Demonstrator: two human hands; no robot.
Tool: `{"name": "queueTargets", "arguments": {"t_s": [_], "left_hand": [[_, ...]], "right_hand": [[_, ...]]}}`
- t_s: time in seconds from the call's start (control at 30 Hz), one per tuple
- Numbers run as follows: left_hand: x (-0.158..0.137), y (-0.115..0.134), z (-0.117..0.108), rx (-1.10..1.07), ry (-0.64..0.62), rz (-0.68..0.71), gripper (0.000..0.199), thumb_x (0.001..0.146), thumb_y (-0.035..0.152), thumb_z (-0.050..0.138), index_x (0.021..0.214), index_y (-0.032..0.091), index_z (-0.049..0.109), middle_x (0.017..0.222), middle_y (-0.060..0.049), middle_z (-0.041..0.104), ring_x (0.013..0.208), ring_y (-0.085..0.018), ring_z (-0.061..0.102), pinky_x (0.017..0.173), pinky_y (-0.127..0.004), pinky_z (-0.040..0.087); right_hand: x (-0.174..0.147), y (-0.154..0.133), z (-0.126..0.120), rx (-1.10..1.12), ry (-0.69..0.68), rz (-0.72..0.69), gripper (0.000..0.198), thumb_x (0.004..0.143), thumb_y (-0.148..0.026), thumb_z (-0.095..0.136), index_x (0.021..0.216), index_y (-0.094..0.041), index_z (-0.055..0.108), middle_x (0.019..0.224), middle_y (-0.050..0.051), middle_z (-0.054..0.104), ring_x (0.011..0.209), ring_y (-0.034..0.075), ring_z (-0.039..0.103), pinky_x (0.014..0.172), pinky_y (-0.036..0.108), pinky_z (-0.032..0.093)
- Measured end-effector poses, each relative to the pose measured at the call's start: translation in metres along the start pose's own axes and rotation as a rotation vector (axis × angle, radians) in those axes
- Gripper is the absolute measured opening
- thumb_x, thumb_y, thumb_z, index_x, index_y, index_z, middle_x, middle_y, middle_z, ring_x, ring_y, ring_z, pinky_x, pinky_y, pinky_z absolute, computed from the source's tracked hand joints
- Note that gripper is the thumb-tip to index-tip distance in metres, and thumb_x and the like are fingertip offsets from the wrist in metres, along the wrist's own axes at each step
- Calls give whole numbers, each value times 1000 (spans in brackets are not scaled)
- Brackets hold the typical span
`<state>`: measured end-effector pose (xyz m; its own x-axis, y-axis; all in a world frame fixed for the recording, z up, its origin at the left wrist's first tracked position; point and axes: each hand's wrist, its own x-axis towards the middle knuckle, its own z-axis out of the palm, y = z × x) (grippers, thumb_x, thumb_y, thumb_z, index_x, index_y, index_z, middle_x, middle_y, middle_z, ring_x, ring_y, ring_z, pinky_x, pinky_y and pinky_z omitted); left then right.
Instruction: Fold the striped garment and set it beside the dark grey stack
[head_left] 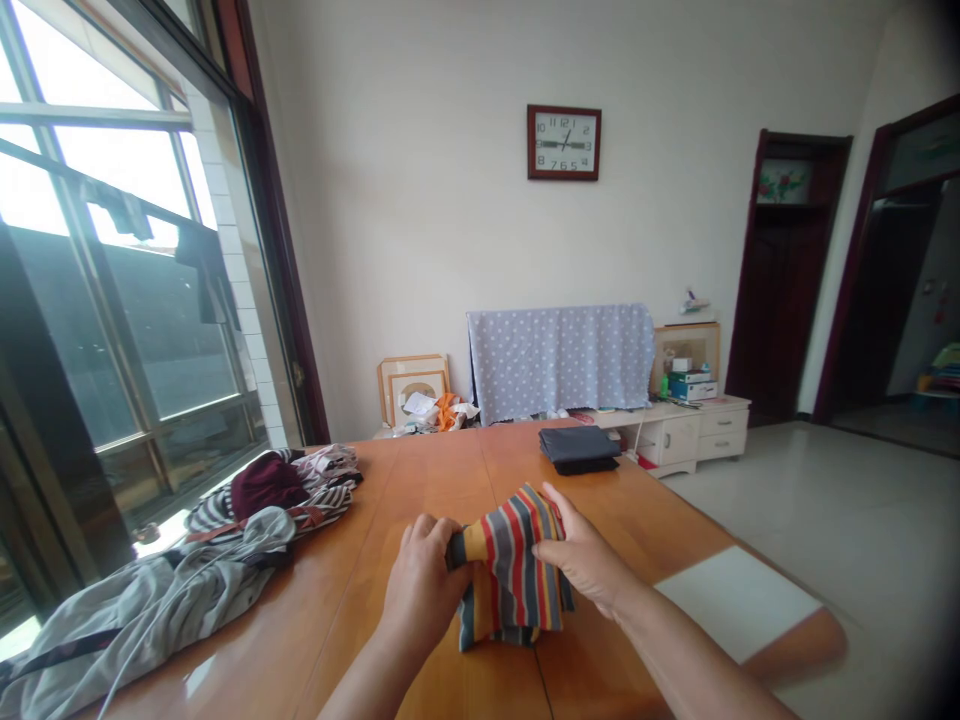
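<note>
A striped cloth garment [517, 560] in red, yellow, grey and orange is held up just over the wooden table, partly folded, its lower edge hanging down. My left hand [429, 570] pinches its left end, where a dark grey edge shows. On the opposite side my right hand [581, 550] grips the upper right corner, thumb in front and fingers behind. What exact kind of garment it is, I cannot make out. Beyond it, a folded dark cloth stack [579, 450] lies near the table's far edge.
Along the left of the wooden table [420, 480] lie a grey garment [195, 580] and a heap of striped and maroon clothes [270, 485]. A white sheet-like patch [739, 600] is at the right edge. A low white cabinet [675, 440] and a dotted cloth cover [562, 360] stand behind.
</note>
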<state>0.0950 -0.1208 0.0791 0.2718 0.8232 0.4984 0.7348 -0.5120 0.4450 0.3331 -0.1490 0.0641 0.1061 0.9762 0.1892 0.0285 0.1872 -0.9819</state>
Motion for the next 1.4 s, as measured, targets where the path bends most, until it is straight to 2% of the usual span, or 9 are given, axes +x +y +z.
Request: {"name": "queueTargets", "arguments": {"t_s": [0.13,0.27,0.5,0.67,0.77,0.97,1.17,1.27,1.4], "left_hand": [[7,2,1,112,59,90,22,72,23,71,92,24,62,118,-5,58,111,-25,50,90,-35,38],[23,6,-4,222,72,144,20,77,22,65,96,25,59,102,-4,63,104,-25,53,89,-37,36],[25,-3,10,391,179,260,15,81,17,58,95,21,60,103,-7,63,100,-25,53,103,-44,29],[-25,-16,32,316,-118,304,9,83,23,59,92,23,62,99,-6,62,96,-25,54,97,-42,33],[-50,-14,29,187,-244,277,26,74,38,74,92,24,62,99,-6,63,96,-27,54,93,-41,36],[-53,-19,25,-123,-173,91,29,88,50,57,95,24,63,100,-8,64,94,-25,58,86,-39,44],[-35,-40,51,-359,72,-310,50,85,55,58,119,19,55,116,-11,63,105,-26,61,88,-39,48],[-28,-38,59,-604,-43,-410,64,77,53,67,126,15,52,104,-10,68,97,-25,64,85,-36,49],[-30,-23,55,-971,-294,-385,39,73,43,72,101,17,62,86,-2,66,82,-19,62,74,-28,47]], "right_hand": [[10,6,-6,-254,-52,-150,72,72,-17,60,141,-25,44,97,-1,72,84,17,66,82,30,51],[26,1,-9,-594,40,-350,37,76,-19,60,112,-27,65,89,-1,70,84,19,64,78,30,50],[36,16,-5,-949,236,-650,34,76,-7,57,103,-26,64,115,6,66,119,27,52,99,42,44],[-6,64,-17,-1051,3,-451,40,74,-5,53,105,-27,65,146,6,48,132,27,44,109,46,37],[-30,74,-29,-1010,-123,-324,45,72,-8,54,110,-28,65,149,3,45,138,26,39,116,46,29],[-33,57,-38,-682,-117,-151,31,82,-27,57,112,-27,63,148,6,46,138,27,41,112,44,36],[-14,47,-26,-615,20,-196,37,87,-34,54,123,-25,58,138,8,55,132,24,48,111,42,37],[-8,41,-16,-721,37,-273,47,83,-26,53,131,-25,55,141,7,54,134,23,45,115,43,34],[-8,23,-2,-841,-103,-352,73,76,-17,55,146,-29,42,153,3,42,146,24,27,122,46,16]]}}
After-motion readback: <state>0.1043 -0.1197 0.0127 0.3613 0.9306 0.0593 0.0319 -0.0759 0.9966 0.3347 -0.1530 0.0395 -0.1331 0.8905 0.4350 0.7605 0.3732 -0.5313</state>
